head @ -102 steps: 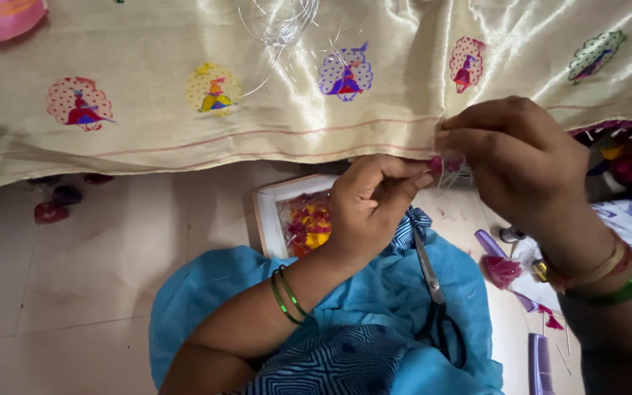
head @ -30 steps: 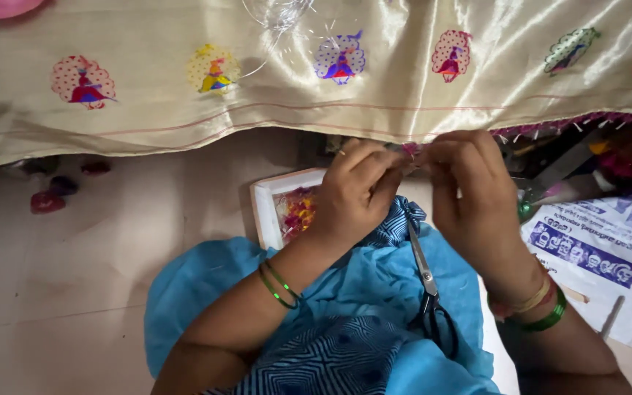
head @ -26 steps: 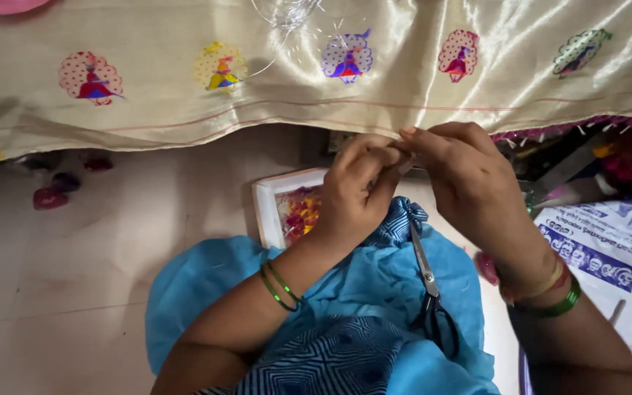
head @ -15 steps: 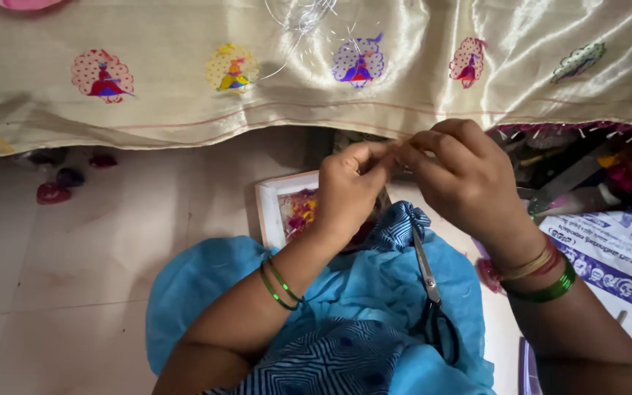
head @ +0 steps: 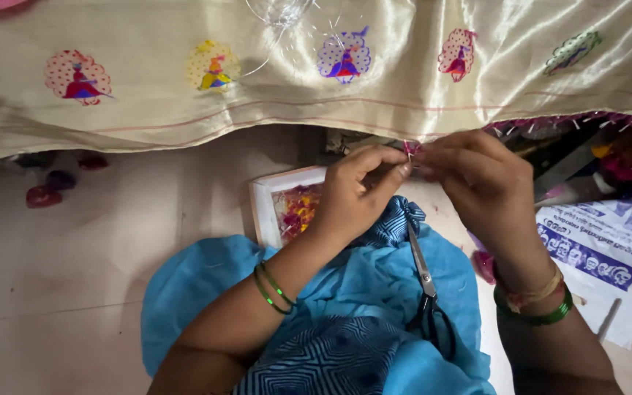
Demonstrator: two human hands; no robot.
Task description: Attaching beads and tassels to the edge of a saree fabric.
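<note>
Head view: a cream satin cloth (head: 184,110) is seen spread across the far side, dotted with small coloured motifs, its hem running left to right. At that hem, right of centre, a small pink tassel (head: 410,148) is pinched between the two hands. The left hand (head: 356,192) is closed narrowly, thumb and forefinger pressed together on the tassel, the other fingers curled under. The right hand (head: 480,183) is likewise drawn in tight, its fingertips (head: 426,155) meeting the left's at the same spot on the hem. Green bangles (head: 273,289) are worn on the left wrist; a green and a gold bangle are worn on the right.

Just near of the hands, a white-rimmed tray (head: 261,208) is set on the floor, filled with red, yellow and pink bits, and is partly covered by the left hand. A blue cloth (head: 206,285) is draped over the lap at the near side, and scissors (head: 424,281) are laid on it, blades pointing far, handles near, just beside the right forearm.

To the right, a printed paper (head: 608,252) is spread on the floor, with a heap of coloured tassels (head: 630,164) beyond it under the hem. Far left, a few dark red and purple lumps (head: 45,192) are seen on the floor below the cloth. A tangle of clear thread (head: 279,14) is lying on the satin at the far edge.
</note>
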